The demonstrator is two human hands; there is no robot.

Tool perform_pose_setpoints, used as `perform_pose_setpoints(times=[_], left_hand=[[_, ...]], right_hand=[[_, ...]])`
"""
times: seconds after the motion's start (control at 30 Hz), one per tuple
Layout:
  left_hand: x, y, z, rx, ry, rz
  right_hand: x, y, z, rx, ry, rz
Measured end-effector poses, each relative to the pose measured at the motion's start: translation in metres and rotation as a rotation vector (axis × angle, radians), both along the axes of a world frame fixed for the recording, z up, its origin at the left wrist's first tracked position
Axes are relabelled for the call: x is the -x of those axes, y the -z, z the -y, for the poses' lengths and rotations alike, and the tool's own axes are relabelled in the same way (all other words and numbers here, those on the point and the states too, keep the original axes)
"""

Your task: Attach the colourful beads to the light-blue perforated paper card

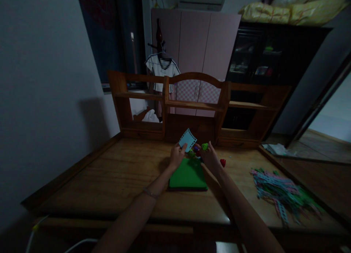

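Observation:
My left hand (177, 155) is closed, pinching a light blue square sheet (188, 139) with a row of small holes along its edges. The sheet is tilted up above the desk. My right hand (210, 158) holds a small bright green piece (204, 146) at its fingertips; its exact kind is too small to make out. Between and just beyond the hands lie several small coloured pieces (192, 153), partly hidden. A red piece (223, 162) rests right of my right hand. Below both hands a stack of green square sheets (188, 176) lies flat.
On the wooden desk (123, 172), at right, lies a tangled pile of pink, blue and green perforated strips (282, 191). A wooden shelf unit (194, 106) borders the desk's far edge. A wall (49, 99) stands at left. A white cable (82, 241) shows at lower left.

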State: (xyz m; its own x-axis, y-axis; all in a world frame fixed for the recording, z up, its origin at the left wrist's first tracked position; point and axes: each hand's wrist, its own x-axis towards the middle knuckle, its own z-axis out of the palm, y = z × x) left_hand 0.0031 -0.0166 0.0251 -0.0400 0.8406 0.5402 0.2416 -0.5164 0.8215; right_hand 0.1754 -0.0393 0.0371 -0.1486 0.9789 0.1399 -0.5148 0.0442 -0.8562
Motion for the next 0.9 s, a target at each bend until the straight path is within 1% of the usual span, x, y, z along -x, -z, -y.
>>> perform_pose_setpoints(times=[0.1, 0.23, 0.3, 0.37, 0.43, 0.6, 0.77, 0.9], left_hand=[[0.000, 0.000, 0.000, 0.009, -0.008, 0.005], [-0.001, 0.002, 0.000, 0.038, -0.008, 0.019], [-0.001, 0.002, -0.001, 0.059, -0.011, 0.012], [-0.001, 0.003, -0.002, 0.067, -0.018, 0.000], [-0.001, 0.005, -0.003, 0.075, -0.024, -0.012], [-0.002, 0.010, -0.008, 0.117, -0.028, -0.059], [-0.004, 0.011, -0.009, 0.147, -0.002, -0.051], [-0.005, 0.010, -0.008, 0.111, -0.005, -0.085]], right_hand=[[-0.004, 0.003, -0.004, 0.018, 0.003, -0.046], [-0.011, 0.006, -0.007, -0.023, 0.028, -0.133], [-0.016, 0.006, -0.008, -0.038, 0.071, -0.147], [-0.021, 0.007, -0.010, -0.032, 0.133, -0.146], [-0.026, 0.007, -0.011, -0.020, 0.167, -0.161], [-0.031, 0.004, -0.008, -0.008, 0.091, -0.184], [-0.023, -0.002, -0.001, -0.017, 0.026, -0.159], [-0.017, -0.003, 0.002, -0.021, -0.077, -0.143]])
